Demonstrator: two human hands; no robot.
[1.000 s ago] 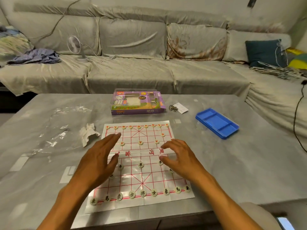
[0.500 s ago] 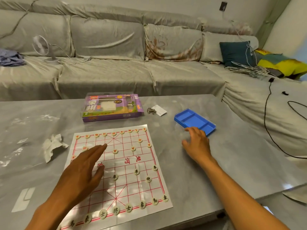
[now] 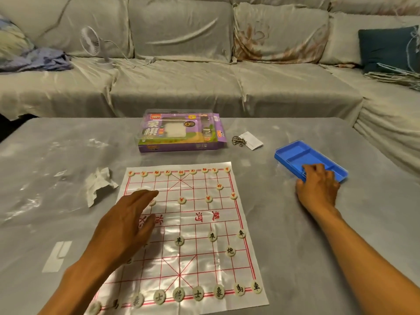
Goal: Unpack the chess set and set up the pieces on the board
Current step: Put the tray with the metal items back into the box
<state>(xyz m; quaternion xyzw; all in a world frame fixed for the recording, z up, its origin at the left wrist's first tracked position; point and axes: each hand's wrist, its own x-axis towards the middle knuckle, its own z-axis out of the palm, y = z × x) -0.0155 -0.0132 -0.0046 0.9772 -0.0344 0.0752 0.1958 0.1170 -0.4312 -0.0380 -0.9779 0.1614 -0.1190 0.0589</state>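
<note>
Right hand (image 3: 318, 189) has left the board (image 3: 188, 235) and now grips the blue tray (image 3: 293, 159), right of the board | left hand (image 3: 127, 223) lies flat, fingers straight, over the board's left side | pieces (image 3: 179, 241) sit on the board | I think a tug could slide them.

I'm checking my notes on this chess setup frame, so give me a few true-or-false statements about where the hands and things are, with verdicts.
1. The right hand grips the near edge of the blue tray. True.
2. The left hand holds the purple box. False: it lies flat over the board, fingers straight; the box stands apart beyond the board.
3. The crumpled paper lies on the blue tray. False: it lies on the table, left of the board.
4. Black-lettered pieces line the board's near edge. True.
</note>
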